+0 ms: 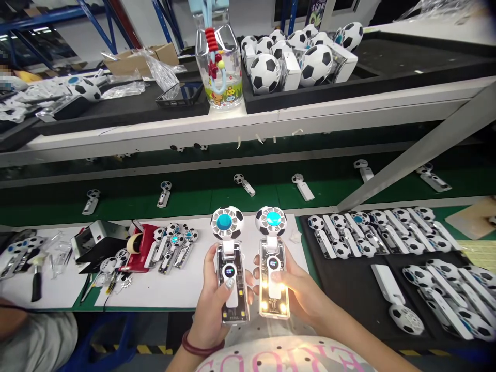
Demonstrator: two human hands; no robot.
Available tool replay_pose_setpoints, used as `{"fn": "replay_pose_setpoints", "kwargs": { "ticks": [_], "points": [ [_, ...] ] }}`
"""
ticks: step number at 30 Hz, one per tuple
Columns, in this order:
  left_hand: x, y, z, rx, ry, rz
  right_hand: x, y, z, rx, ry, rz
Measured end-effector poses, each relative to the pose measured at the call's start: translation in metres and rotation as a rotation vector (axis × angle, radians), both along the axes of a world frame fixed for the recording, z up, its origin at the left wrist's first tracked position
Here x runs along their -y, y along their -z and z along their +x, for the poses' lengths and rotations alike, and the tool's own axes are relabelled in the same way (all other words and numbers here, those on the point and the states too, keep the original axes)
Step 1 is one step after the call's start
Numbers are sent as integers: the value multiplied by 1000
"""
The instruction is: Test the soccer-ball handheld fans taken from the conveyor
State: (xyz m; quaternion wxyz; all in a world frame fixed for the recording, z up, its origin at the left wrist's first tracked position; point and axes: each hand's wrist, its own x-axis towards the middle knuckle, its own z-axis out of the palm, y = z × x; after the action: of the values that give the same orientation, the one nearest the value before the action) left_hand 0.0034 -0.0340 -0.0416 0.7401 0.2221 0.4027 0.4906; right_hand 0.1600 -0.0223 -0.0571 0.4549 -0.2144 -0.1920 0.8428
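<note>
Head view: left grip (pixel 209 302) wraps one ball-headed device (pixel 230 271), right grip (pixel 302 289) its lit twin (pixel 273 268); long axes nearly parallel, heads pointing away from the wearer, displays facing back, near the bench (pixel 311 253).

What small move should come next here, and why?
Probably the left hand should press its thumb on the left fan: the thumb rests below the display, and that fan's lamps look unlit, while the right fan, in the right hand, glows.
</note>
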Motion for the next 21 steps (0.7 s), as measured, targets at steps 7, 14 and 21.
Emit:
{"fn": "replay_pose_setpoints", "kwargs": {
  "ticks": [7,14,21],
  "points": [
    [-2,-3,4,-41,-32,-3,1,4,0,-1,38,-1],
    [-5,-1,6,-81,-96,-17,-2,6,5,52,0,-8],
    [-8,-1,6,-137,-104,-35,-3,8,6,74,-10,-35]
  ]
}}
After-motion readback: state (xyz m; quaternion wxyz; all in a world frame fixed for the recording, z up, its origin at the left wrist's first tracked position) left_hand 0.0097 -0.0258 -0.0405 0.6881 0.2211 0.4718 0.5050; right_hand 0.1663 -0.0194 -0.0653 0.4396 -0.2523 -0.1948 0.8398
